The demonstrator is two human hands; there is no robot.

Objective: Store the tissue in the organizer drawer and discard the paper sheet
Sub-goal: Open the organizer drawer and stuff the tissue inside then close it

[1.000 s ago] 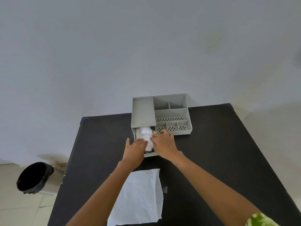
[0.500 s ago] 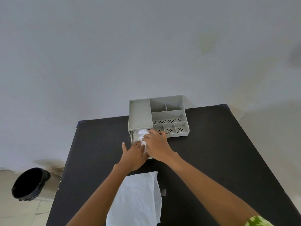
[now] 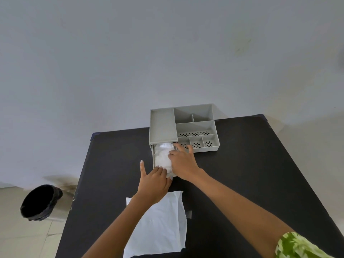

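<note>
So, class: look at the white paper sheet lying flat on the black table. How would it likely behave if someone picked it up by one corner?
The paper sheet looks thin and lies flat with soft creases, so it would probably droop rather than stay stiff. It seems light for its area, likely lifting with little effort. Pushed across the smooth table, it might slide or buckle.

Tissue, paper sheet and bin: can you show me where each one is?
tissue (image 3: pixel 162 158), head view, on its crumpled white middle inside the open drawer.
paper sheet (image 3: pixel 158 229), head view, on its flat middle.
bin (image 3: pixel 40 202), head view, on its dark inside.
</note>
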